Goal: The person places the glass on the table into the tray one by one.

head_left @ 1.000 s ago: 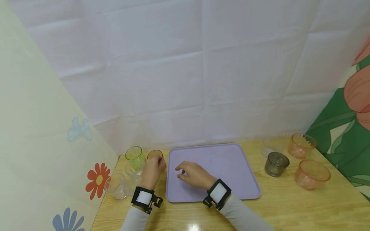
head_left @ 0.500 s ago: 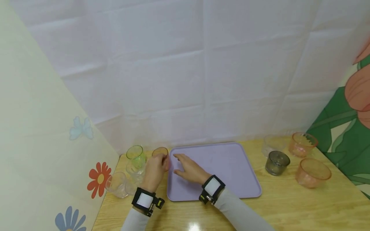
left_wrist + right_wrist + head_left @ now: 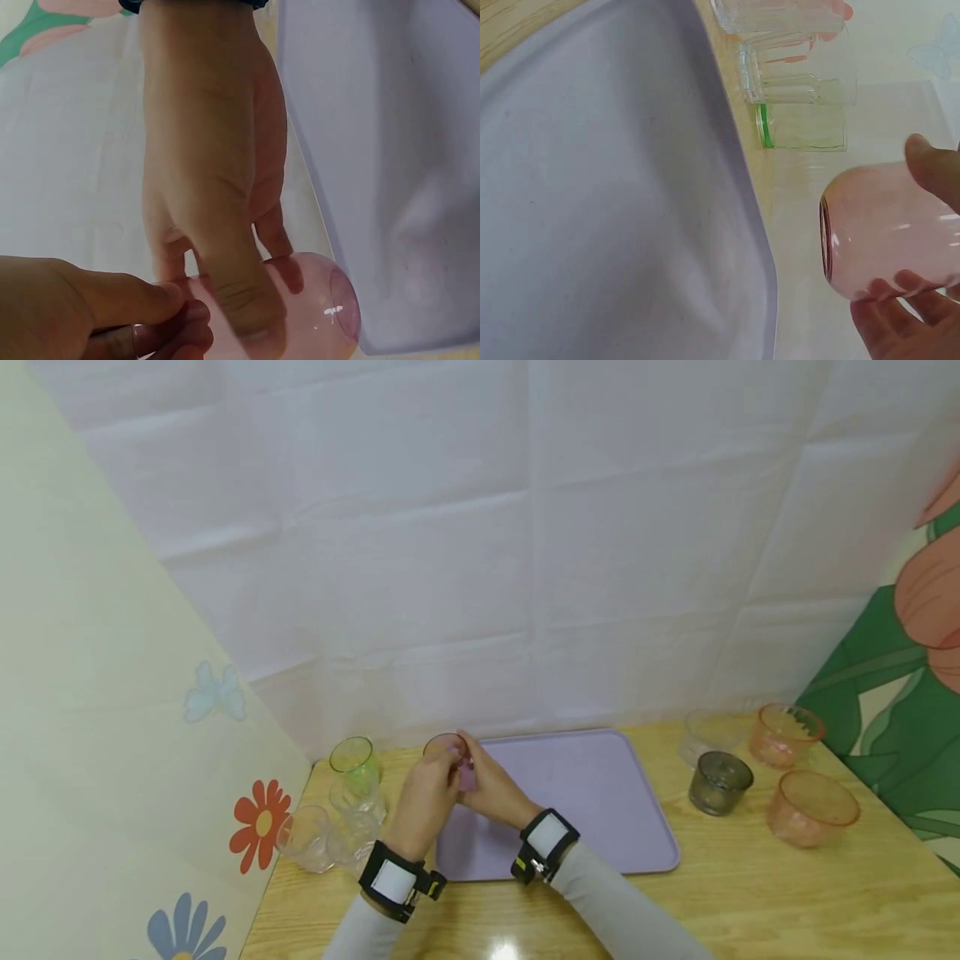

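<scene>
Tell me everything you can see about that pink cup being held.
The pink cup looks like see-through tinted glass, with a round, dark-edged rim and rounded lower edge. Roughly upright, mouth up, it is held raised near the far left corner of the purple tray. Both left hand and right hand grip it.

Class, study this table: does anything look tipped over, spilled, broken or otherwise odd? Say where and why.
Nothing stands out. The left hand and right hand grip the pink glass near the tray's far-left corner; the other glasses and the bowls stand upright, with no spill or crack visible.
</scene>
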A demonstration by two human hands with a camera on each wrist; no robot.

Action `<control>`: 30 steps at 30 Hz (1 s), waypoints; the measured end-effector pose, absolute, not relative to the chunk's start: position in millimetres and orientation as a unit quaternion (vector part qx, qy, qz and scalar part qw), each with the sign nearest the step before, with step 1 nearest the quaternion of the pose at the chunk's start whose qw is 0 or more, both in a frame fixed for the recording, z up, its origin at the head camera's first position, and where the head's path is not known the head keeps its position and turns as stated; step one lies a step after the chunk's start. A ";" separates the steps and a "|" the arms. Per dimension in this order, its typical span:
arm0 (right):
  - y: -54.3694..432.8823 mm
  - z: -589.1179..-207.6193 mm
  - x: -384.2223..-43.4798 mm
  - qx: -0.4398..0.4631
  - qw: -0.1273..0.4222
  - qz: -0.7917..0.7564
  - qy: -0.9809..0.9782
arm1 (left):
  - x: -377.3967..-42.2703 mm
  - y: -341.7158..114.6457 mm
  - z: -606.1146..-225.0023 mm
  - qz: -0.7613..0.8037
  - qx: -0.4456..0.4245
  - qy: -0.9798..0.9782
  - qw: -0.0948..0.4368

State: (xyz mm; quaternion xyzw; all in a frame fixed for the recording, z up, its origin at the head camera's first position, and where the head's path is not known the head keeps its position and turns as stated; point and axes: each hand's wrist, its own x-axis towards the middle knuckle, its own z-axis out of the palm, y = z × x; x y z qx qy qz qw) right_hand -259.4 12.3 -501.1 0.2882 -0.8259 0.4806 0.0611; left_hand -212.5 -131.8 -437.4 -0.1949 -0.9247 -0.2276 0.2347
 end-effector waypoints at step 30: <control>12.6 -527.2 -297.5 0.232 0.111 0.534 -0.806 | -254.7 -124.1 -494.0 -0.411 -0.081 -0.880 0.223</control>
